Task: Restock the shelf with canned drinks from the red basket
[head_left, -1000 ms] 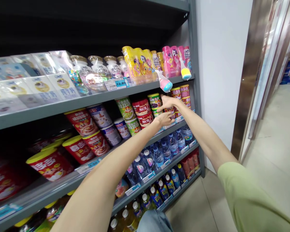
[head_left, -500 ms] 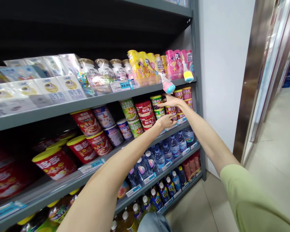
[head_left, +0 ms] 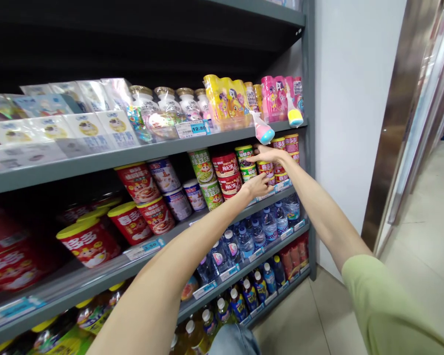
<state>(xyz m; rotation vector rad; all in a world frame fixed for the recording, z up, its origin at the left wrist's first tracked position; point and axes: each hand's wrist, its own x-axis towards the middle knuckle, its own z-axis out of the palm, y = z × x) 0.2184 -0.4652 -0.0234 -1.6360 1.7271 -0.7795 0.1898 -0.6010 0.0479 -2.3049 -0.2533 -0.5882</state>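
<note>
Red-labelled cans point(head_left: 266, 169) stood stacked near the right end of the middle shelf point(head_left: 207, 217), just left of another red stack point(head_left: 286, 148) by the grey upright point(head_left: 308, 123). Right hand point(head_left: 269, 154) lay over the top of the upper can, fingers point(head_left: 256, 159) spread and curled down across its lid; whether they gripped it could not be told. Left hand point(head_left: 256, 186) reached in lower, at the front of the same stack, fingers together and pointing right, touching or just beside the lower can; grip not visible either. Both forearms stretched out from the lower edge of view, the right one ending in a green sleeve point(head_left: 384, 305).

Just left of the hands: green-lidded cans point(head_left: 246, 160), then dark red cans point(head_left: 226, 172), then green cartoon cans point(head_left: 205, 175). Further left, larger red tubs with yellow lids point(head_left: 88, 241).

Shelf above held yellow drink packs point(head_left: 225, 98) and pink drink packs point(head_left: 279, 96), with a pink-and-blue toy point(head_left: 263, 132) hanging off its edge directly above the right hand. A price tag point(head_left: 192, 129) sat on that edge.

Shelf below carried water bottles point(head_left: 258, 229).
</note>
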